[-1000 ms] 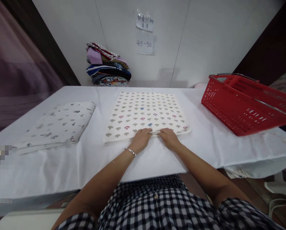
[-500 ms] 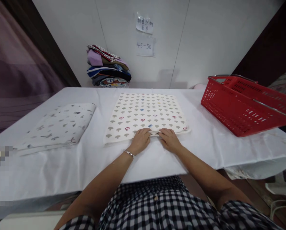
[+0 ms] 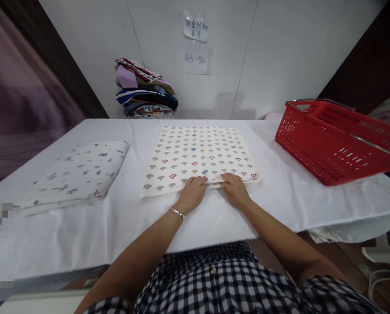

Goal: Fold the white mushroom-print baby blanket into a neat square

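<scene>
A folded white cloth (image 3: 198,152) with grey, red and blue mushroom prints lies flat in front of me on the white-covered table (image 3: 129,235). My left hand (image 3: 194,192) grips the near edge of this cloth, fingers on top and thumb out of sight below. A short way to the right, my right hand (image 3: 236,189) holds the same edge in a like manner. Between the two hands the layers of the edge show, slightly parted. Another folded white cloth (image 3: 80,172) with small grey prints rests on the table at the left, touched by neither hand.
At the right end of the table stands a red plastic basket (image 3: 322,148) with metal handles. A stack of folded fabrics (image 3: 147,91) rises behind the far edge, against the wall. Two paper notes (image 3: 196,59) are stuck on the wall. A purple curtain (image 3: 25,96) hangs at left.
My right hand has shifted slightly to the right along the cloth's near edge, widening the gap between my hands. The left hand stays almost in place.
</scene>
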Demonstrator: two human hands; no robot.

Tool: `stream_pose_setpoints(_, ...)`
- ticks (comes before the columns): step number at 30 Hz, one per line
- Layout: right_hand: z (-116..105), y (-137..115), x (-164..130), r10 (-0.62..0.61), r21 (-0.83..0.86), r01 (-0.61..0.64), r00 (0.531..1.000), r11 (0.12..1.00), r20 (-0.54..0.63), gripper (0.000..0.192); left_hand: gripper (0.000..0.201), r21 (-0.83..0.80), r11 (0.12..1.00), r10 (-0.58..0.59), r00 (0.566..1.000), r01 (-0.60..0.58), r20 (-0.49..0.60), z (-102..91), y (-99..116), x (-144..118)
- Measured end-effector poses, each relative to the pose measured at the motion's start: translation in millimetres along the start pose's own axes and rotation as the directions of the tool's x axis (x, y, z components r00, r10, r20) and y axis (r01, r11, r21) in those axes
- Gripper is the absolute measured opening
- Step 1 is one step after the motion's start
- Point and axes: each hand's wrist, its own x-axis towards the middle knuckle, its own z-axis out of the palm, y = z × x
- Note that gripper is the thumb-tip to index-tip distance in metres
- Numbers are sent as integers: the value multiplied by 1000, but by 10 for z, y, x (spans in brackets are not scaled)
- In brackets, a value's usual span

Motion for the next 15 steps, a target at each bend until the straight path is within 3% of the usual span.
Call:
stream_pose_setpoints(7,-29,-25,-12,6,32,-8,997,999,70,16,24,53,998,35,999,-34,-20,47,-3,-10)
stream_pose_setpoints(15,-20,-37,-46,-21,-27,20,999,999,-37,18,28,65,994,83,996,-84,19,32,14,13)
